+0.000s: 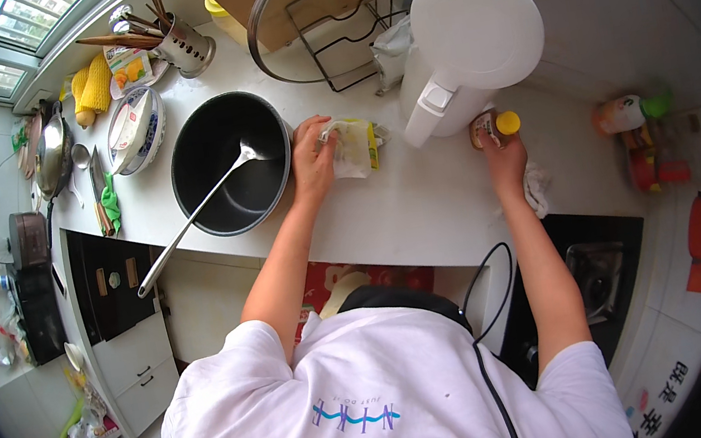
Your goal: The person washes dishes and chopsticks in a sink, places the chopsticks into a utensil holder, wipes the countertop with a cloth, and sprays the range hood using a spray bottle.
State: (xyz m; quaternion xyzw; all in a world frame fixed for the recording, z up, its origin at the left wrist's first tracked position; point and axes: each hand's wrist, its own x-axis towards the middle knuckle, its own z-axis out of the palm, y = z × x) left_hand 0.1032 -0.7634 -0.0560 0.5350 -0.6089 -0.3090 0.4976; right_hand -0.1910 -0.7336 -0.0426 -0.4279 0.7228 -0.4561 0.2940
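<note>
My left hand (314,164) holds the top of a small clear and yellow plastic packet (353,148) on the white counter (384,213). Beside that hand stands a deep black pot (237,196); a metal spatula (209,195) leans in it, handle over the counter's edge. At the right, my right hand (506,160) is closed around a small bottle with a yellow cap (507,122). A large white plastic jug (477,27) with a lid stands just behind the bottle. A whitish cloth (536,189) lies by my right wrist.
A glass lid (285,23) leans on a wire rack (331,50) at the back. Bowls (137,132), a knife (98,190) and a metal utensil holder (186,47) stand or lie at the left. A black gas stove (616,245) is at the right, with bottles (621,114) beyond the counter.
</note>
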